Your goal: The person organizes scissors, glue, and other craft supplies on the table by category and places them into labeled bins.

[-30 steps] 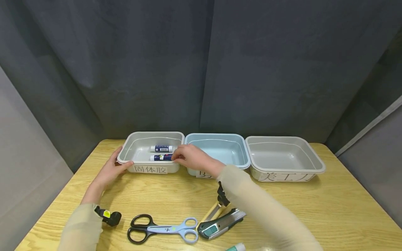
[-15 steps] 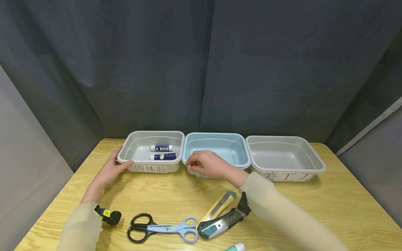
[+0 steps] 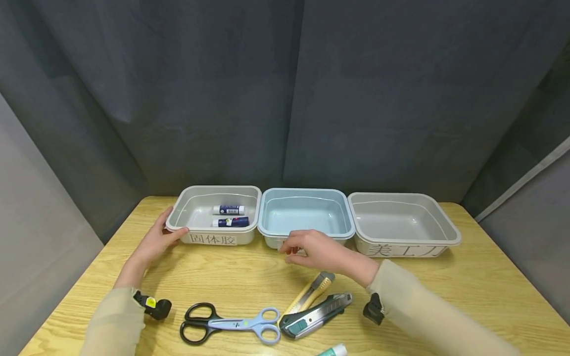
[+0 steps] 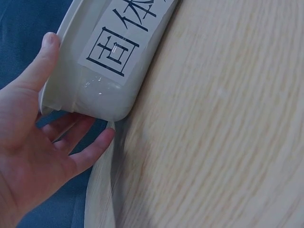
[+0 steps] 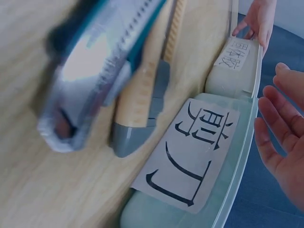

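At the left end of the bin row, my left hand [image 3: 153, 243] holds the corner of a grey plastic bin [image 3: 193, 198]. In the left wrist view its thumb [image 4: 43, 61] lies against the rim, with the fingers around the end wall. Two glue sticks, one with a dark blue cap end [image 3: 231, 222] and one behind it [image 3: 229, 209], lie in that bin. My right hand [image 3: 318, 251] hovers in front of the light blue bin [image 3: 307, 228], fingers loosely bent and holding nothing. Below it on the table are a yellow utility knife [image 3: 309, 292] and a green-and-silver utility knife [image 3: 317, 315].
Scissors [image 3: 231, 324] with black and blue handles lie at the front. A green-and-white glue stick [image 3: 335, 350] is cut off by the bottom edge. Another grey bin [image 3: 405, 243] stands at the right. All bins carry paper labels; a dark curtain [image 3: 285, 99] hangs behind.
My right hand has let go of the front glue stick in the left grey bin and drawn back right and toward me, uncovering the yellow knife. My left hand stays put.
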A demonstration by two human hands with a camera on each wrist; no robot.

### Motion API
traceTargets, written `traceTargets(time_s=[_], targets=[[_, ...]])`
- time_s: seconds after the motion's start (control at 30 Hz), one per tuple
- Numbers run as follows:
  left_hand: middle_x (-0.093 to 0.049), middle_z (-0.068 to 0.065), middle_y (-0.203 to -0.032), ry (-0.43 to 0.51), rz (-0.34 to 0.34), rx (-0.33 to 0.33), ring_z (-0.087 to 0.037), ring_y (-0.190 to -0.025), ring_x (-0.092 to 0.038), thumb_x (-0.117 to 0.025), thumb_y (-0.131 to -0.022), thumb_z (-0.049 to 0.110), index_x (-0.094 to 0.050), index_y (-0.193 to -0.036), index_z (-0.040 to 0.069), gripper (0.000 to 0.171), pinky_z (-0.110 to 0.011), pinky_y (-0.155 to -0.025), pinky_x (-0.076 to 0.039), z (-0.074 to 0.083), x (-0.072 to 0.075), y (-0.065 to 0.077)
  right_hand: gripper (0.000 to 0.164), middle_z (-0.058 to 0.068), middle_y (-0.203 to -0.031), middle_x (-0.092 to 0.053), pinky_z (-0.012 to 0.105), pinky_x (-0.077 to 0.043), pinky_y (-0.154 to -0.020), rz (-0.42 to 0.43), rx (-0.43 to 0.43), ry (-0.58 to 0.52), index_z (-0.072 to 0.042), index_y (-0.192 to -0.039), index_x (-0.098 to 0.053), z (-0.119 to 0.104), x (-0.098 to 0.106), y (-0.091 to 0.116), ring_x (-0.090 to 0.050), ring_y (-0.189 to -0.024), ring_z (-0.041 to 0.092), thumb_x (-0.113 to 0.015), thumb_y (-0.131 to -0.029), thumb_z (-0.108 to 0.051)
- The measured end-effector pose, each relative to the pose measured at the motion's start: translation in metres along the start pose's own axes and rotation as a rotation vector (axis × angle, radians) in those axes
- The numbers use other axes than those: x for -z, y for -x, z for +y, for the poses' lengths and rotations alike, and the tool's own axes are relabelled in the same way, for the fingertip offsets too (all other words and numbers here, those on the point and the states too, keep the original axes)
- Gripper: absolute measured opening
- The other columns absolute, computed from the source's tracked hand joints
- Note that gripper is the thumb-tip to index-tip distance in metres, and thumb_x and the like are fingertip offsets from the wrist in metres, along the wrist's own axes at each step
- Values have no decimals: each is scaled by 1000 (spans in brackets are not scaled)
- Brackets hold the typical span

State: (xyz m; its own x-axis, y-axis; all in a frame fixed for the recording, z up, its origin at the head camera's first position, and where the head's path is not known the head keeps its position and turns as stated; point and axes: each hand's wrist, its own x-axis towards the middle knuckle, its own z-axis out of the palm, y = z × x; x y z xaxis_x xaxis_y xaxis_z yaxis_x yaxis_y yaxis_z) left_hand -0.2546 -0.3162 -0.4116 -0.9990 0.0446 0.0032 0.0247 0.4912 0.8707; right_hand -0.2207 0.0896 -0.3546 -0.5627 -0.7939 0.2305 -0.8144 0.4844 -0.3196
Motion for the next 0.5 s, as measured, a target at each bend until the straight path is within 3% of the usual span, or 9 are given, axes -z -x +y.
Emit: traceTargets(time_s=[0.27,0.5], targets=[[-22,-24,-144,-2,5,-2,-32,-119,-35,-61,-85,38,-1,-147,15,90,-15,-75,-42,0,-1,-2,17,-8,-91,-60,19,-46,-73,-24,17,9,-18,-99,-67,-3,-5,29,-56,-82,5,-66,-83,-24],[-20,-24,-144,-5,1,4,-32,-119,-34,-60,-85,39,0,-147,17,89,-22,-81,-45,0,-1,0,19,-10,-91,-60,17,-45,-70,-47,39,-8,-17,-99,-68,-5,-12,50,-57,-80,4,-67,-82,-25]])
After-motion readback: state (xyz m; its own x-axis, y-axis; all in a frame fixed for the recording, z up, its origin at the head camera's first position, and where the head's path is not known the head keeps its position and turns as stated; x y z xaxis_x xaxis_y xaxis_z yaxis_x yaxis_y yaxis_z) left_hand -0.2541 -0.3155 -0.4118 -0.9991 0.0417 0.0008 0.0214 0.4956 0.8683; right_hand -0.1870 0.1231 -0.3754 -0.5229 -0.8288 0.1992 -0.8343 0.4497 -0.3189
